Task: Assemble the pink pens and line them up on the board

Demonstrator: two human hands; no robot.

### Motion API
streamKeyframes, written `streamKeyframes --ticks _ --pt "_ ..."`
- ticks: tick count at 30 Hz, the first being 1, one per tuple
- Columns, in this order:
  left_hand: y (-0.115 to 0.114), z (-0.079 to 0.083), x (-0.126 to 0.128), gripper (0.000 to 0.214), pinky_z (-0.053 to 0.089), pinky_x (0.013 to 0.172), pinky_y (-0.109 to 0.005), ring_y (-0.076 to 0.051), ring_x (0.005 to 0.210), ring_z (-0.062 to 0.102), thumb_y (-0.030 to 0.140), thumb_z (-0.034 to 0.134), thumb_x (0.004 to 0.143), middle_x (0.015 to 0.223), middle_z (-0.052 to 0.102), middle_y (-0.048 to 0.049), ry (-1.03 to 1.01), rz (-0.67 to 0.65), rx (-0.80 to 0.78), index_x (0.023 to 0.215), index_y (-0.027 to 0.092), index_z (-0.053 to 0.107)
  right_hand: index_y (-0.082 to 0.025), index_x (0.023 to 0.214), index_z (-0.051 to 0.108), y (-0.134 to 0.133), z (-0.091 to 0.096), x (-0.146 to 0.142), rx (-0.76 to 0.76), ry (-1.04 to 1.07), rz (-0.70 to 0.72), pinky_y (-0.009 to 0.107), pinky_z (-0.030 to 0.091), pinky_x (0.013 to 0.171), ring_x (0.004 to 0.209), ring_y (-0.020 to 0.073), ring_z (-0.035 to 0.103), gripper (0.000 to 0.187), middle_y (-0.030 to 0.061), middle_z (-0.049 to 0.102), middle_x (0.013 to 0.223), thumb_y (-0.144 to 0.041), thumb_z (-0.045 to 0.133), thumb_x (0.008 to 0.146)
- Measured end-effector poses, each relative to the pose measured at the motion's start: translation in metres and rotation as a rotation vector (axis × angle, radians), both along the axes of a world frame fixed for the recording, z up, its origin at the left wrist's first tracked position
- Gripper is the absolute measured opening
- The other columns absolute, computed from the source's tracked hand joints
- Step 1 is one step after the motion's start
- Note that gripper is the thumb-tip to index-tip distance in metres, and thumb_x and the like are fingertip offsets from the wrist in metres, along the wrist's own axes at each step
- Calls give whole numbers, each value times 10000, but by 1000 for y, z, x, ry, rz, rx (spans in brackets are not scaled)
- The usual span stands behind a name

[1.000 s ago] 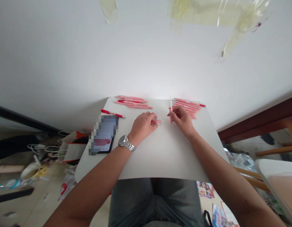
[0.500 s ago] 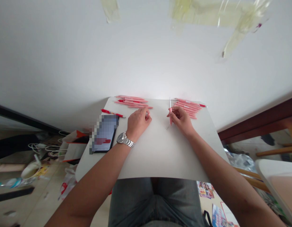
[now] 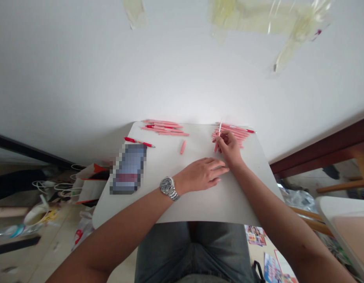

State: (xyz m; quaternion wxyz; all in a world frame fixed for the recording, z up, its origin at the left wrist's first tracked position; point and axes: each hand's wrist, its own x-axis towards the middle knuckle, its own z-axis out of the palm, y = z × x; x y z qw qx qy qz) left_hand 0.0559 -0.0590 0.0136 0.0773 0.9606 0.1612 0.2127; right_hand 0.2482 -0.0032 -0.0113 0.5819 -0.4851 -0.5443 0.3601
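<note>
My right hand [image 3: 229,149] pinches a pink pen part with a thin white refill [image 3: 218,138] sticking up, just in front of the right-hand pile of pink pens [image 3: 235,131]. My left hand [image 3: 203,173] lies flat on the white table [image 3: 170,196], fingers stretched toward the right wrist, holding nothing. A short pink pen piece [image 3: 182,147] lies alone on the table beyond it. Another group of pink pens [image 3: 164,127] lies at the far left edge, and a red pen [image 3: 139,142] lies nearer.
A phone [image 3: 128,168] rests at the table's left side. My lap in grey trousers [image 3: 193,251] shows below the near edge. Bags and cables [image 3: 78,184] clutter the floor at left; a wooden frame [image 3: 320,151] and papers [image 3: 267,251] sit at right.
My left hand let go of the short pink piece near the left pen group, then slid right and nearer, now flat beside the right wrist. My right hand shifted slightly right.
</note>
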Motion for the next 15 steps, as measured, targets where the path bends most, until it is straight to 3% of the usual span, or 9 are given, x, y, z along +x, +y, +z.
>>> streamKeyframes --ticks 6,15 --pt "-2 -11 9 367 458 1185 -418 -250 1332 604 261 506 1081 1419 676 -106 76 -58 -1 1421 164 607 -242 984 569 2 0 0 0 56 -33 239 392 436 465 95 504 209 -17 719 779 -375 708 902" --pt "8 -6 0 283 502 1092 -398 -218 1157 656 263 514 1083 1277 710 -88 79 43 -16 1292 190 690 -242 990 566 2 0 -1 -12 46 -22 246 390 448 480 99 498 245 -8 723 792 -420 711 906"
